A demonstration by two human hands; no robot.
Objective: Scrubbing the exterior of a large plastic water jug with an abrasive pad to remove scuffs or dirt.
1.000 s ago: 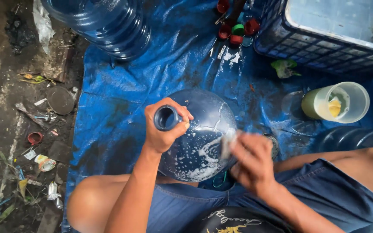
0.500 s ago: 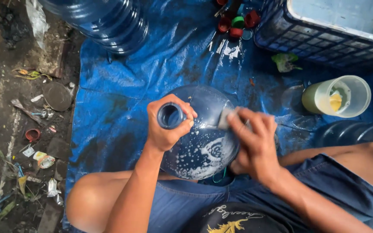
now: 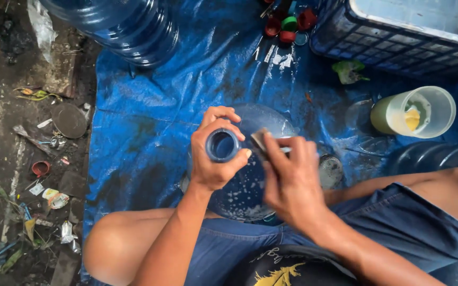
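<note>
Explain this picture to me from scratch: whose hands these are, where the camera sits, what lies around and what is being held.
There is no machine here, only a person at work with bare hands. The camera sits on that person's head and looks straight down, so you see their own arms, knees and blue shorts.

The left hand grips the neck of a big clear blue water jug that stands between the knees, its side flecked with white foam. The right hand presses a small scrubbing pad against the jug near the neck.

Everything rests on a wet blue tarp. Around it lie another jug, a blue crate, some coloured caps and a pale cup with something yellow inside.
</note>
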